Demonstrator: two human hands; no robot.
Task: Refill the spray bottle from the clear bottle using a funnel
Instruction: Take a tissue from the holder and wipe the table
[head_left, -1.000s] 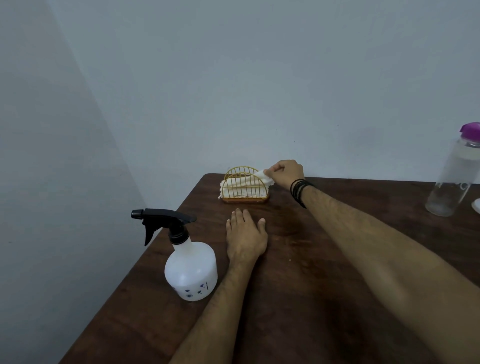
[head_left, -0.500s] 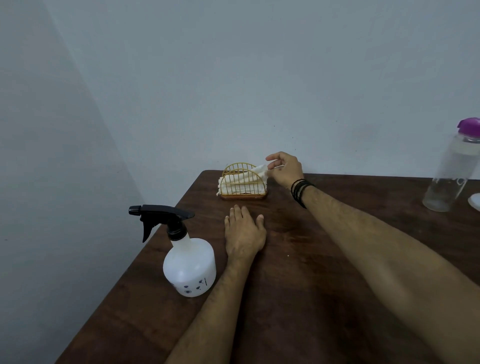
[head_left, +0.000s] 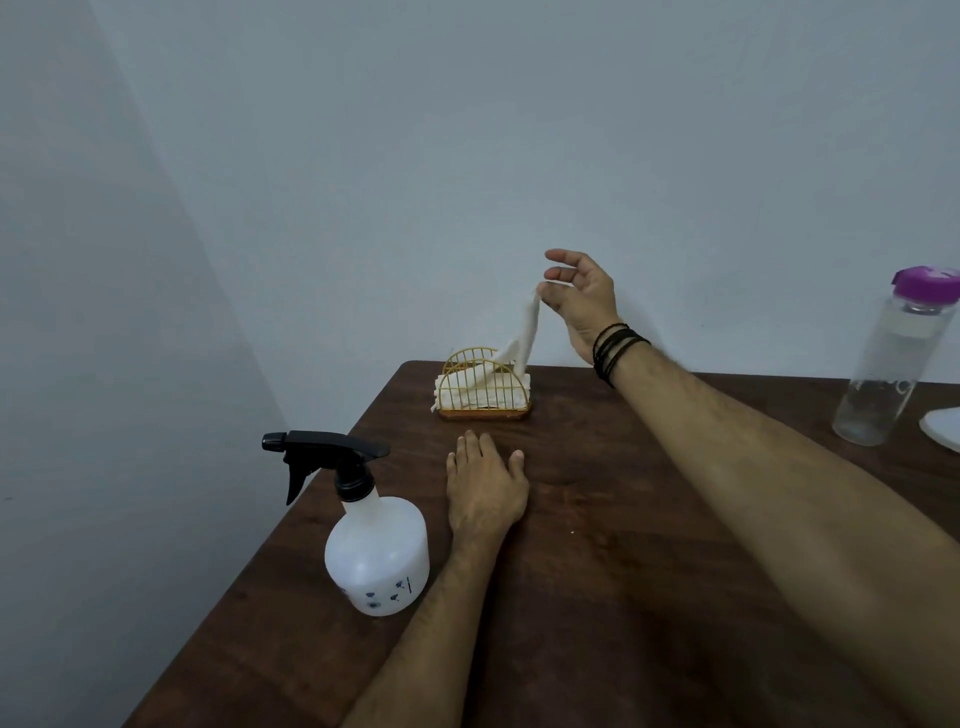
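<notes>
A white spray bottle (head_left: 376, 553) with a black trigger head stands near the table's left edge. My left hand (head_left: 485, 486) lies flat on the wood just right of it, holding nothing. My right hand (head_left: 579, 296) is raised above a gold wire napkin holder (head_left: 483, 392) at the back, pinching a white napkin (head_left: 524, 332) that stretches up out of the holder. The clear bottle (head_left: 891, 364) with a purple cap stands at the far right. A white object (head_left: 943, 428), cut off by the frame's right edge, lies beside it.
The dark wooden table (head_left: 597, 597) sits in a corner, with pale walls behind and to the left. Its left edge runs diagonally close to the spray bottle.
My right hand has risen from the holder, drawing a napkin upward with it. My left hand and the spray bottle have stayed in place.
</notes>
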